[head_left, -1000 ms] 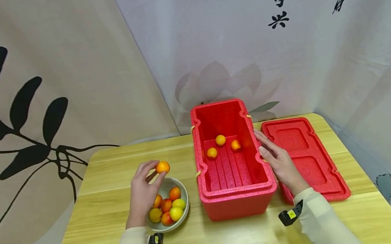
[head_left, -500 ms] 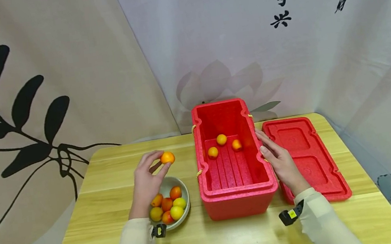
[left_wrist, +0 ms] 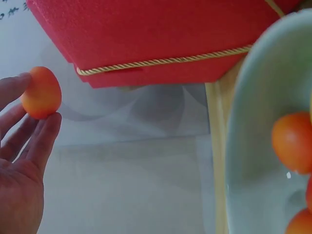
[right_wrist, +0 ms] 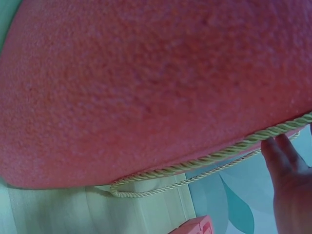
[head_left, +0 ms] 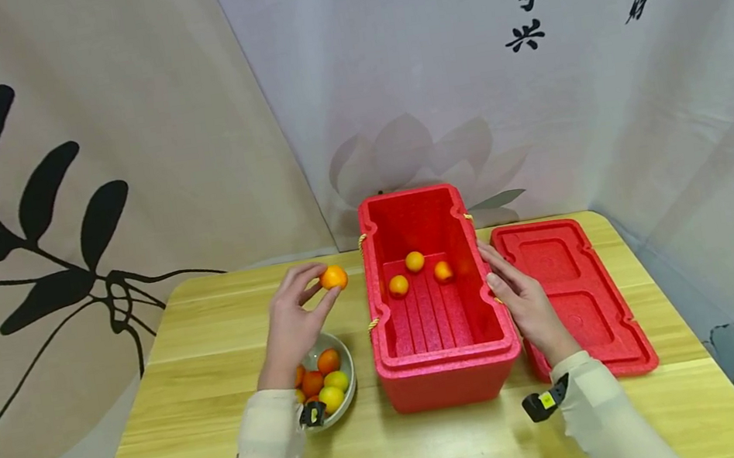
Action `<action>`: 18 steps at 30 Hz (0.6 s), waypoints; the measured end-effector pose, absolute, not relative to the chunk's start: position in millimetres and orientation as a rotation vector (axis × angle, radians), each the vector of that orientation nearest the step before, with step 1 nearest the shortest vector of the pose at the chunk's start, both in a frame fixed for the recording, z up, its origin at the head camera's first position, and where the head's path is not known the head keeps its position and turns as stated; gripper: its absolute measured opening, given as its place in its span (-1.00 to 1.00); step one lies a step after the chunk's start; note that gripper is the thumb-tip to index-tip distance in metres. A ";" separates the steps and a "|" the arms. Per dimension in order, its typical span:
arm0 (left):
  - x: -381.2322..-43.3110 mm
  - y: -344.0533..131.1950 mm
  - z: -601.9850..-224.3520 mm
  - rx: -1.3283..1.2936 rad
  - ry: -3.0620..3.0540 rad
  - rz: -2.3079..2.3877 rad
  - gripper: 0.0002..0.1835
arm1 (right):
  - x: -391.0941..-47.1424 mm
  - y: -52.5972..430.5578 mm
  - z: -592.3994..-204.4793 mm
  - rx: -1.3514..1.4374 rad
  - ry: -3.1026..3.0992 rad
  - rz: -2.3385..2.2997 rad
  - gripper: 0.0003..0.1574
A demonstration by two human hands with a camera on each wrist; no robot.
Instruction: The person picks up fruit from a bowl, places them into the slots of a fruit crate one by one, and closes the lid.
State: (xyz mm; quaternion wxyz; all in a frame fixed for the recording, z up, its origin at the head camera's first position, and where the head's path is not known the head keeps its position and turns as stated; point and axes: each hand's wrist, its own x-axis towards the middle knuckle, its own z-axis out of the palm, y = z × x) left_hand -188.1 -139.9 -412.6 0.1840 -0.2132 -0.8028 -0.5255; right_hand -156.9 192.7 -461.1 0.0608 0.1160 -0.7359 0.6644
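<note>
My left hand [head_left: 291,329] pinches a small orange fruit [head_left: 334,277] between thumb and fingertips. It is raised between the bowl and the left side of a red foam box [head_left: 442,387]. In the left wrist view the held fruit [left_wrist: 42,93] looks smooth and egg-shaped. Three similar fruits [head_left: 415,261] lie on the box floor. The pale bowl [head_left: 352,387], partly behind my left wrist, holds several orange and yellow fruits. My right hand [head_left: 525,304] rests against the box's right side, fingers extended, fingertips at the gold rope [right_wrist: 204,161] in the right wrist view.
A red lid [head_left: 582,308] lies flat on the wooden table [head_left: 214,344], right of the box and partly behind my right forearm. A printed cloth [head_left: 386,62] hangs behind the table's far edge. Small cameras [head_left: 541,405] are strapped to both wrists.
My left hand has carried the orange fruit up and to the right, away from above the bowl and closer to the box. My right hand stays at the box side.
</note>
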 end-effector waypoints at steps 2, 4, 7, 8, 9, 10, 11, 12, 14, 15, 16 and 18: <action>-189.4 -137.4 -410.6 -0.591 -2.259 -1.490 -0.63 | -156.8 192.6 -460.7 0.343 -2.230 2.017 -0.39; -191.0 -135.1 -409.0 -0.584 -2.251 -1.495 -0.63 | -156.8 192.3 -460.1 0.331 -2.237 2.019 -0.39; -193.5 -131.8 -406.5 -0.577 -2.241 -1.497 -0.63 | -156.7 192.2 -459.4 0.316 -2.244 2.020 -0.39; -194.3 -130.8 -405.6 -0.576 -2.240 -1.498 -0.62 | -156.8 192.1 -459.1 0.314 -2.246 2.019 -0.39; -195.5 -130.0 -405.1 -0.575 -2.242 -1.497 -0.62 | -156.9 192.1 -459.1 0.314 -2.247 2.017 -0.39; -196.1 -129.1 -404.3 -0.576 -2.242 -1.495 -0.62 | -156.8 192.1 -459.1 0.314 -2.247 2.018 -0.39; -196.6 -128.3 -403.3 -0.575 -2.244 -1.490 -0.62 | -156.9 192.2 -459.0 0.320 -2.245 2.017 -0.39; -197.2 -127.6 -402.5 -0.578 -2.243 -1.489 -0.63 | -156.9 192.3 -459.2 0.327 -2.243 2.017 -0.39; -198.0 -126.4 -400.8 -0.585 -2.244 -1.483 -0.63 | -157.0 192.6 -459.5 0.335 -2.241 2.014 -0.39; -198.4 -125.9 -399.9 -0.591 -2.245 -1.476 -0.63 | -157.0 192.8 -459.8 0.336 -2.240 2.015 -0.39; -198.5 -125.1 -398.5 -0.600 -2.240 -1.477 -0.64 | -156.9 192.9 -460.0 0.333 -2.238 2.018 -0.39; -199.3 -124.0 -396.1 -0.614 -2.240 -1.473 -0.64 | -156.9 193.1 -460.4 0.325 -2.239 2.022 -0.39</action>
